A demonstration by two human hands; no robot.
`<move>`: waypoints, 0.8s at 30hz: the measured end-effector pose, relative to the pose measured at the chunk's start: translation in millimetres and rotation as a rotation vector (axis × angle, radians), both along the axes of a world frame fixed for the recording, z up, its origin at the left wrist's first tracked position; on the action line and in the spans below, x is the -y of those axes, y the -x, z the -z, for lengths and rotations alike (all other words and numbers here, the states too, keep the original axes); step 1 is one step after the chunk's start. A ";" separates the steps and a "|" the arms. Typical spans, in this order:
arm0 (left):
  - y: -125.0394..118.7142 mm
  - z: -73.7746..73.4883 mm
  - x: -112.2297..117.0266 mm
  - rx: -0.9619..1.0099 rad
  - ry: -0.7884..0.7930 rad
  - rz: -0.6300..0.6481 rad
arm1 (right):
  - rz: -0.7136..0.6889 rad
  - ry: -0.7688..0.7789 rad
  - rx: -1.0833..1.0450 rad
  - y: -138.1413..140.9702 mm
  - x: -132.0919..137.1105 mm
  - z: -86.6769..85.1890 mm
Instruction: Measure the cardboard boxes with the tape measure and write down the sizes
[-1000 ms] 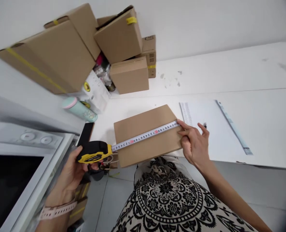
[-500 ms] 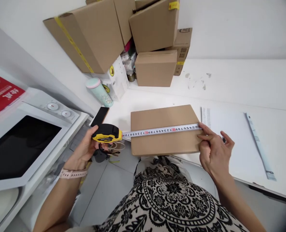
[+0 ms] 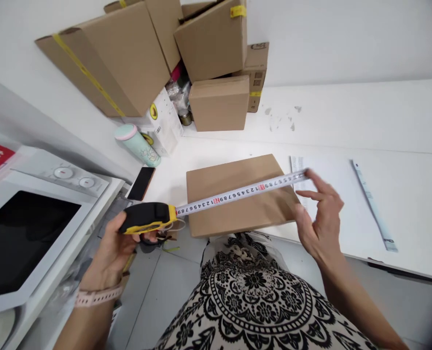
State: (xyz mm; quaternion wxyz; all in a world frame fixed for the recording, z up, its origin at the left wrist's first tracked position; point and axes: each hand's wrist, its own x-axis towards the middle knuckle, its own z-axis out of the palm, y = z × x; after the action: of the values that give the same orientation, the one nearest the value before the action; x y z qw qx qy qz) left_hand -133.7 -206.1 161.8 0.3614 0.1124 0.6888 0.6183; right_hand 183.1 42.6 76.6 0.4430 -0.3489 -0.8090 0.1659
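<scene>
My left hand [image 3: 119, 243] is closed around a black and yellow tape measure [image 3: 148, 217], left of a flat cardboard box [image 3: 233, 194]. Its white blade [image 3: 233, 195] stretches out to the right, slanting across above the box and past the box's right side. My right hand [image 3: 319, 216] is at that side with thumb and fingers apart. The index fingertip meets the blade's blurred end, and the thumb tip is by the box's right edge; whether it touches the box I cannot tell.
Cardboard boxes [image 3: 219, 104] are stacked at the back left, near a mint tumbler [image 3: 139, 145] and a dark phone [image 3: 142, 183]. White paper [image 3: 332, 204] and a pale blue strip-shaped packet [image 3: 374, 204] lie to the right. A microwave [image 3: 29, 228] stands at left.
The blade's far end has risen off the box and swung away from me, beyond the right edge. My right hand's fingers have spread. The view has shifted a little.
</scene>
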 end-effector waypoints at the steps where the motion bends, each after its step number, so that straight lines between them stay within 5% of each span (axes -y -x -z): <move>1: -7.8 -2.6 1.9 0.013 -0.049 -0.020 | 0.015 -0.039 -0.011 -1.5 1.8 -3.8; 3: -25.4 -6.4 2.7 0.039 -0.154 -0.074 | -0.018 -0.159 -0.007 -2.9 6.0 -7.6; 6: -51.5 -2.5 -3.3 0.035 -0.259 -0.145 | -0.270 -0.325 0.121 4.1 12.2 -2.6; 9: -69.9 14.8 -14.0 0.018 -0.365 -0.195 | -0.445 -0.300 0.293 27.5 13.5 10.4; 16: -92.5 47.5 -37.7 0.178 -0.519 -0.120 | -0.193 -0.135 0.213 102.8 -16.0 17.5; 21: -96.7 63.8 -44.5 0.283 -0.546 -0.137 | -0.025 -0.049 -0.208 99.6 -71.3 -4.4; 24: -103.8 71.7 -51.3 0.362 -0.500 -0.178 | 0.030 0.058 -0.260 94.2 -122.2 -14.2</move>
State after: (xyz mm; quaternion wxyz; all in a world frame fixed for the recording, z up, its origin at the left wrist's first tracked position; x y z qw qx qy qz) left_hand -29.9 -154.8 90.1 0.3837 0.0251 0.4472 0.8076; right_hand 88.9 164.8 90.7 0.5364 -0.3492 -0.7342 0.2263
